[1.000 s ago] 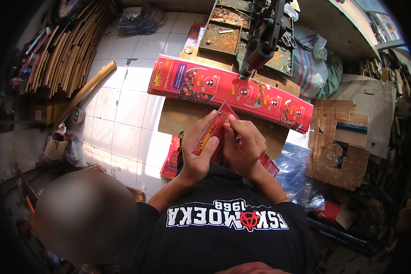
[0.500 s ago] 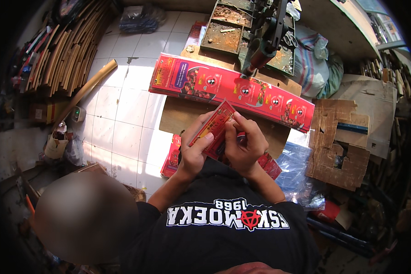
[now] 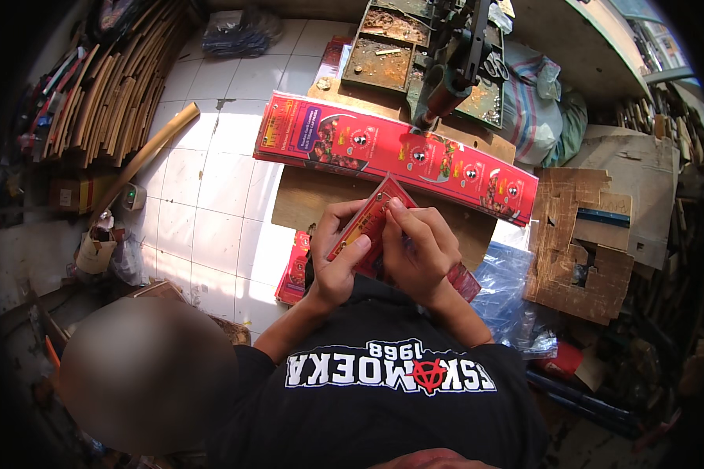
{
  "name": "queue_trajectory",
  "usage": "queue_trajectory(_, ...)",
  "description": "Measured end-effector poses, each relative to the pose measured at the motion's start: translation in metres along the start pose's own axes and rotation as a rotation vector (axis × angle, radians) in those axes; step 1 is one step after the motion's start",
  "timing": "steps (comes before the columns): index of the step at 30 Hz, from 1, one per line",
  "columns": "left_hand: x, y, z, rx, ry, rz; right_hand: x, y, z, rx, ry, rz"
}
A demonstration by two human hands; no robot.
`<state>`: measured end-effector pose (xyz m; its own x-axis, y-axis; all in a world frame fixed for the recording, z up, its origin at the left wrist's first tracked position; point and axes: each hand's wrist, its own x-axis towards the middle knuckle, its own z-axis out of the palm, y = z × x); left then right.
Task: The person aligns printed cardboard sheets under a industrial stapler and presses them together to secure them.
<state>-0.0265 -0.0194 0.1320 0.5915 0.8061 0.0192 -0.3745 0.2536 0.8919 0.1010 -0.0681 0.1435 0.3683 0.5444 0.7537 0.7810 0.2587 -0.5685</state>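
Observation:
Between my hands, close to my body, is a red printed sheet (image 3: 361, 224) with gold lettering, tilted and pointing away from me. My left hand (image 3: 336, 262) is closed around its left edge, thumb lying on top. My right hand (image 3: 421, 252) pinches the right edge near the far corner with thumb and fingertips; the fingers hide part of that edge. Just beyond lies a stack of long red printed sheets (image 3: 391, 148) with food pictures, slanting across a brown board (image 3: 313, 195). Over the stack's far edge stands a dark upright press (image 3: 438, 98).
Metal trays (image 3: 379, 66) of small parts flank the press. More red printed sheets (image 3: 291, 270) lie by my left forearm. Clear plastic sheeting (image 3: 504, 289) and a cut cardboard piece (image 3: 579, 258) are at right. A blurred round shape (image 3: 145, 375) fills the lower left.
The sheet in my hands has tilted and shifted slightly, and my right fingertips have moved a little left along its edge. The stack and press stay put.

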Motion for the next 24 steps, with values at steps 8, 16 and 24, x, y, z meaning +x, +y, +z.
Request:
queue_trajectory(8, 0.004, 0.006, 0.005, -0.03, 0.005, -0.026, -0.011, 0.007, 0.009, -0.036, 0.107, -0.024)
queue_trajectory(16, 0.008, 0.006, 0.0, -0.103, -0.085, -0.082, -0.011, 0.008, -0.001, 0.188, 0.057, 0.229)
queue_trajectory(24, 0.007, 0.011, -0.007, -0.209, -0.143, -0.145, -0.006, 0.03, -0.049, 0.774, -0.476, 0.612)
